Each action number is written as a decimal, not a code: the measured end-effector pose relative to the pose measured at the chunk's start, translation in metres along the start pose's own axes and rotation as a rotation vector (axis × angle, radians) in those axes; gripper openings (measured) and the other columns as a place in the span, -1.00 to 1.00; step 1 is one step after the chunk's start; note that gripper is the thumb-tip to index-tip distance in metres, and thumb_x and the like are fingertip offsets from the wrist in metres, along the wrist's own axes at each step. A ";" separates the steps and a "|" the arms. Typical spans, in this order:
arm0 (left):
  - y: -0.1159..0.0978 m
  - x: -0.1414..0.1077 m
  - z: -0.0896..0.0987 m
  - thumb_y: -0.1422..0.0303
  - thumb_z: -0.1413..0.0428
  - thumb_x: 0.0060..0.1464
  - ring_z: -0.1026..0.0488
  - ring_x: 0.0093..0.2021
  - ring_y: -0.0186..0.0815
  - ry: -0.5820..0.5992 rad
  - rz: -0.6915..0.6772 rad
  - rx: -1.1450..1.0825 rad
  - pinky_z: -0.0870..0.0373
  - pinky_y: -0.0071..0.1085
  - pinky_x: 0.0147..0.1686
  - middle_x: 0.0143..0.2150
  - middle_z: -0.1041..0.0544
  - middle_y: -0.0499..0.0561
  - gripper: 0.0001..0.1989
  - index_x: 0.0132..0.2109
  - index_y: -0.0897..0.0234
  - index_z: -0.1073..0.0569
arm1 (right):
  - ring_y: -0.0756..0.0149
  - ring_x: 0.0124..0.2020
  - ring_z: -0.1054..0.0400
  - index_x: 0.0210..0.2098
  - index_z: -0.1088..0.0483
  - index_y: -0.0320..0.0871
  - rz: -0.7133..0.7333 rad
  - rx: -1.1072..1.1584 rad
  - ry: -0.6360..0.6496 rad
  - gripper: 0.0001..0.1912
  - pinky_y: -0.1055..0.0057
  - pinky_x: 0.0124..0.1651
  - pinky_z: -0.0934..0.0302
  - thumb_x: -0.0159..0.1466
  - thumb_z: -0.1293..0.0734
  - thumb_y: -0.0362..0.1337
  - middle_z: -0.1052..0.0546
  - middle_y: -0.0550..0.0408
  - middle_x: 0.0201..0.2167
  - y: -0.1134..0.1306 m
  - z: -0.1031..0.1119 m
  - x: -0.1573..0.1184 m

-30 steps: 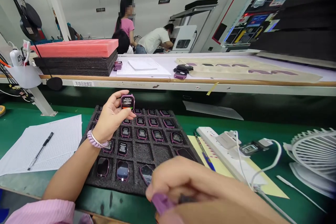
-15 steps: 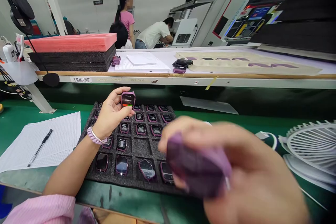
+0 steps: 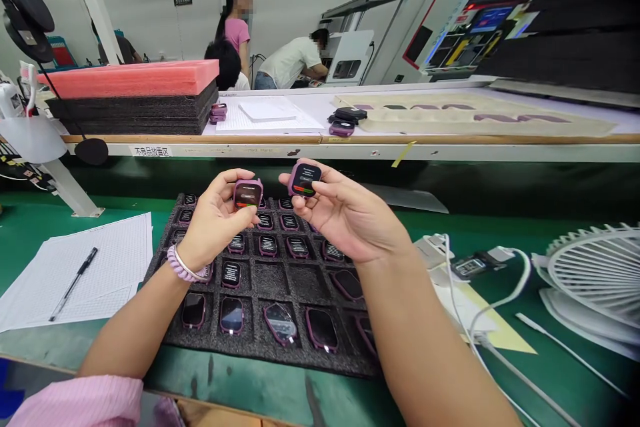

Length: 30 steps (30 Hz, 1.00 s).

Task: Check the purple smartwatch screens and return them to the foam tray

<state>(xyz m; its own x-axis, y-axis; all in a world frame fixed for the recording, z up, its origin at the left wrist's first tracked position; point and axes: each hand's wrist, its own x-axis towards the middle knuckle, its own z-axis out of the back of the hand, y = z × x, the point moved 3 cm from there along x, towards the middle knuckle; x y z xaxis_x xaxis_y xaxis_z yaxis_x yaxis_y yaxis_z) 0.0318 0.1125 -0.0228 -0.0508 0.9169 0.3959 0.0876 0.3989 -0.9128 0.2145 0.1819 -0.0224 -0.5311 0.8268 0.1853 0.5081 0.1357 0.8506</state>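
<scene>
My left hand [image 3: 220,213] grips a purple smartwatch [image 3: 248,194] without a strap, its lit screen facing me. To its right, my right hand [image 3: 345,210] pinches another purple smartwatch [image 3: 305,179], whose screen is also lit with text and red and green marks. Both are held up over the far side of a black foam tray [image 3: 270,280]. Several similar watches sit in the tray's square pockets; some show white text, while those in the nearest row, such as a dark-screened watch [image 3: 321,329], look unlit. My right forearm hides part of the tray's right side.
Paper sheets with a pen [image 3: 74,283] lie left. Right are white cables [image 3: 473,327], a small meter [image 3: 470,265] and a white fan [image 3: 595,273]. A shelf edge [image 3: 260,148] runs behind the tray, bearing pink and black foam [image 3: 135,83] and more watches [image 3: 345,121]. People are in the background.
My right hand has moved from close to the camera, where its watch was blurred, to beside my left hand, turning the lit screen toward me. The left-hand watch stays nearly in place.
</scene>
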 end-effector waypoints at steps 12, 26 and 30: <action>0.000 -0.002 -0.005 0.45 -0.21 0.04 -0.60 -0.27 -0.35 0.050 0.042 -0.063 -0.63 -0.51 -0.19 0.05 -0.48 0.08 -0.42 0.21 0.25 -0.32 | 0.41 -0.37 -0.41 -0.04 -0.43 -0.08 0.029 -0.027 -0.005 -0.49 0.52 -0.25 -0.42 0.05 -0.62 -0.33 -0.56 0.06 -0.09 0.006 -0.008 -0.004; -0.003 -0.002 -0.002 0.33 -0.18 0.09 -0.61 -0.34 -0.25 0.011 0.113 -0.090 -0.64 -0.46 -0.31 -0.11 -0.54 0.06 -0.52 0.16 0.29 -0.38 | 0.44 -0.38 -0.40 -0.03 -0.42 -0.08 0.025 -0.019 0.010 -0.46 0.56 -0.24 -0.41 0.06 -0.64 -0.32 -0.56 0.05 -0.10 0.007 -0.008 -0.005; -0.009 0.003 0.008 0.30 -0.18 0.03 -0.61 -0.33 -0.21 -0.008 0.072 -0.113 -0.64 -0.41 -0.32 -0.12 -0.55 0.07 -0.49 0.15 0.31 -0.40 | 0.41 -0.37 -0.39 -0.02 -0.40 -0.07 0.038 -0.078 0.018 -0.48 0.51 -0.23 -0.42 0.09 -0.62 -0.29 -0.55 0.04 -0.07 0.008 -0.006 -0.004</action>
<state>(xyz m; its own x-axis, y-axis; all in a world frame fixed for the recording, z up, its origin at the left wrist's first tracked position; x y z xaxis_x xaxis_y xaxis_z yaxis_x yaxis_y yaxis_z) 0.0229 0.1112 -0.0146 -0.0484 0.9432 0.3288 0.2025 0.3316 -0.9214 0.2170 0.1762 -0.0139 -0.5249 0.8205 0.2266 0.4741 0.0607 0.8784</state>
